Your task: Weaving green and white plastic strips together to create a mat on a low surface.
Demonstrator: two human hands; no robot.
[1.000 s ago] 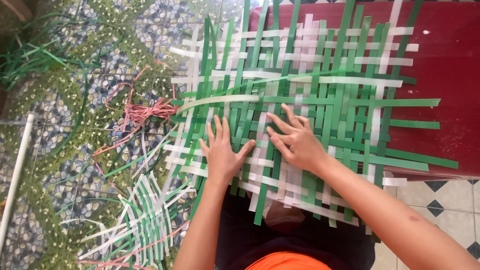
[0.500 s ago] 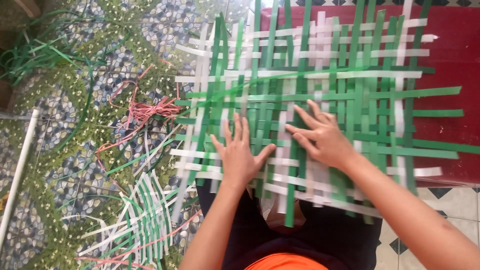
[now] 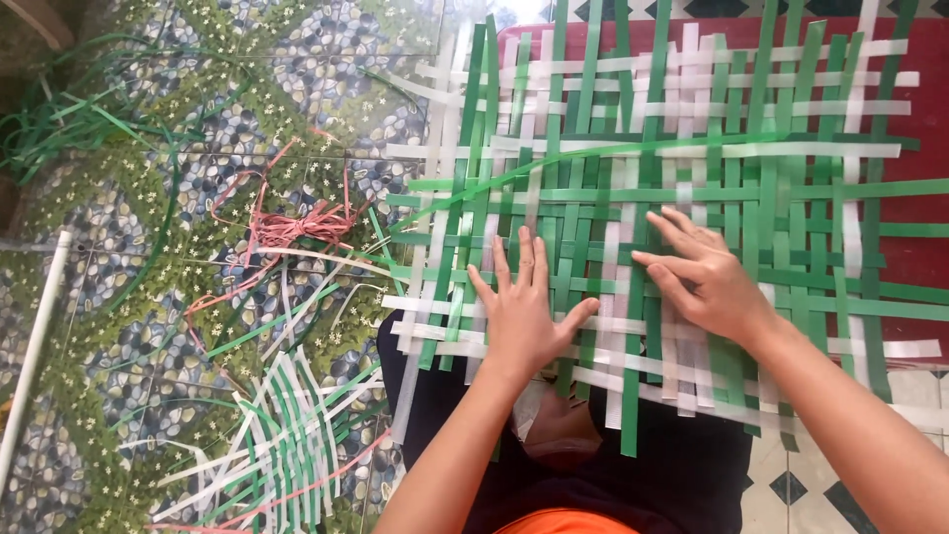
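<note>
Both hands have slid rightward across the woven mat [image 3: 692, 178]. I see my left hand [image 3: 524, 316] and right hand [image 3: 707, 282] pressing flat, fingers spread, gripping nothing. Mat lies over my lap and the floor [image 3: 198, 198]; centre woven, strip ends loose.

The floor [image 3: 148, 297] is tiled in a pebble-and-leaf pattern of blue, grey and green, lit by soft daylight. A red mat [image 3: 924, 129] covers its upper right part. White tiles with dark diamonds [image 3: 791, 485] show at the lower right, and a white pipe [image 3: 35, 346] lies along the far left edge.
</note>
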